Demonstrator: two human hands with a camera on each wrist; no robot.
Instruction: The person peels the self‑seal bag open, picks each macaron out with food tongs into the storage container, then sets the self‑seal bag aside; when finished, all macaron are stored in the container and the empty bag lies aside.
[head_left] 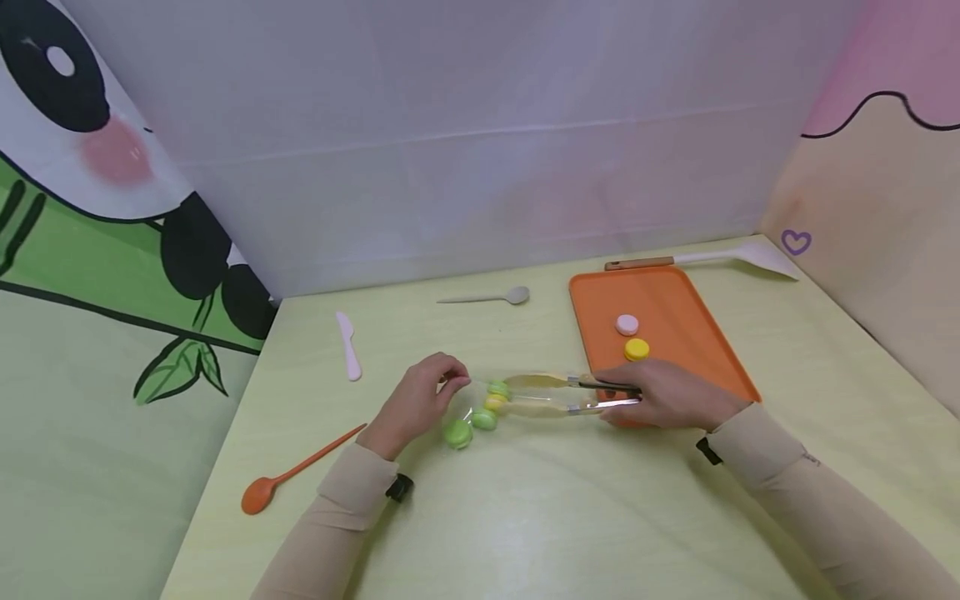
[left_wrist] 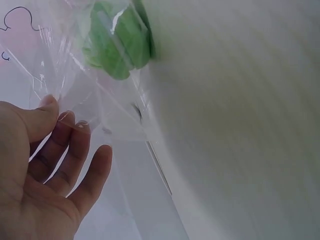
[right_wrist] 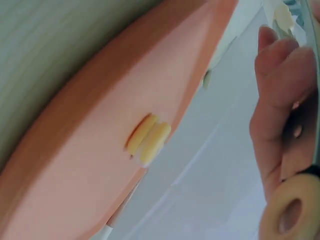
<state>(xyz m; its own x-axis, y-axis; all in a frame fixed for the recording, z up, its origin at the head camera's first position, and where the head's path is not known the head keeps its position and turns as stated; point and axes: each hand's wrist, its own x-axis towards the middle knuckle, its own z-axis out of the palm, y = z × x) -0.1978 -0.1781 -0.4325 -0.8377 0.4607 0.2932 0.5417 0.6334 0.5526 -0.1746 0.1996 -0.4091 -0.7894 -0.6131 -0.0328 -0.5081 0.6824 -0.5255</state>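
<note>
My left hand (head_left: 420, 404) pinches the edge of a clear plastic bag (left_wrist: 75, 95) between thumb and fingers. Inside the bag lie green macarons (head_left: 458, 433); one shows up close as a green macaron (left_wrist: 117, 40) in the left wrist view. Tongs (head_left: 547, 408) with pale tips and metal arms are gripped in my right hand (head_left: 675, 393). Their tips reach to the bag, around a yellow macaron (head_left: 495, 402) beside the green ones. On the orange tray (head_left: 675, 300), near my right hand, are a pink macaron (head_left: 627, 324) and another yellow macaron (head_left: 637, 349).
A white spatula (head_left: 757, 254) with a wooden handle lies behind the tray. Toward the back is a grey spoon (head_left: 517, 295). Left of my hands are a pale pink knife (head_left: 349, 350) and an orange spoon (head_left: 258, 495). A fabric wall (head_left: 480, 183) bounds the table's back.
</note>
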